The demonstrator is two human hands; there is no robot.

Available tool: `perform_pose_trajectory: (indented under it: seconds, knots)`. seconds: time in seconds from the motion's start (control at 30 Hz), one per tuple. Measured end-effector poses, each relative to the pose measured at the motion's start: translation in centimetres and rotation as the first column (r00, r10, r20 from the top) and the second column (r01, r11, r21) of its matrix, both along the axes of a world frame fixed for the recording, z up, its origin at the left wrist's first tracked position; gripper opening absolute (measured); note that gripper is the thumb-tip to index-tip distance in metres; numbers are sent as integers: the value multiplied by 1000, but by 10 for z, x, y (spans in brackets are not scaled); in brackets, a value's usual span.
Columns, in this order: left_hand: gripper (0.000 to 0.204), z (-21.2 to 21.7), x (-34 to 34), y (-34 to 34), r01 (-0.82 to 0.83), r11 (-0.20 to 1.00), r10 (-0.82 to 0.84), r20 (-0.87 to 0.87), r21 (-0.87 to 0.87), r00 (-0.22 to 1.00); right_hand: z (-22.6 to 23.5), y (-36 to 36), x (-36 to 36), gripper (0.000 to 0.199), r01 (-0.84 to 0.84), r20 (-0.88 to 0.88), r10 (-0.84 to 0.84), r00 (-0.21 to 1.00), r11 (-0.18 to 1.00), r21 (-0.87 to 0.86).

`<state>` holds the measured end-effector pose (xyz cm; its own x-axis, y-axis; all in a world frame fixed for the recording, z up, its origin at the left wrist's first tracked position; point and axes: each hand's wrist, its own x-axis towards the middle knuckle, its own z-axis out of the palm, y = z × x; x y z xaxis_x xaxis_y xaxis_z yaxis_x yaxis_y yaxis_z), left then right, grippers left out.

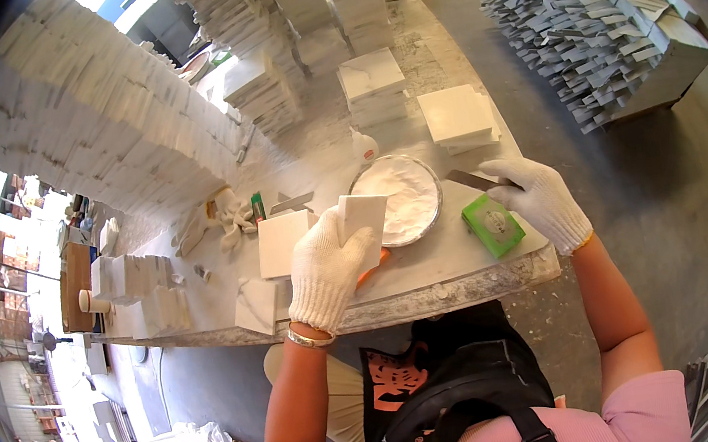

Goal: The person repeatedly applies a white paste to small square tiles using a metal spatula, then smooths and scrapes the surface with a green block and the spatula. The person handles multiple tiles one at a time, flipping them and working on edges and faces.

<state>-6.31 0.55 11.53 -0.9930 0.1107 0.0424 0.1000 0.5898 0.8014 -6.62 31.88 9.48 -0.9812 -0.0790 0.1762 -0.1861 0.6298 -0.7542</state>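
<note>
Left hand (325,269), gloved, clenched around a small white tile (362,217), held up at the near edge of the bowl (400,199) of white powder. Right hand (539,197), gloved, grasping a flat tool (469,179) by its handle, blade pointing toward the bowl, just above a green block (492,224). Both over the stone bench (434,282). 1 loose tile (283,242) lying flat just left of the left hand. Stacks of tiles (372,84) farther back.

We see bowl (400,200) mid-bench (433,278) | small tile (361,220) in left hand (325,269) at its left | sponge block (492,224) right, near front edge | tile stacks (372,84) behind
</note>
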Motion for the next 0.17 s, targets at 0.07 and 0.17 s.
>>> perform_pose_trajectory:
  seconds: [0.07,0.17]
  knots:
    - [33,-6,0,-5,-14,1000,14,-17,13,1000,1,21,20,30,73,254,-20,967,977,-202]
    - [33,4,7,-6,-93,877,-46,274,472,961,-4,43,43,38,205,484,19,875,891,-405]
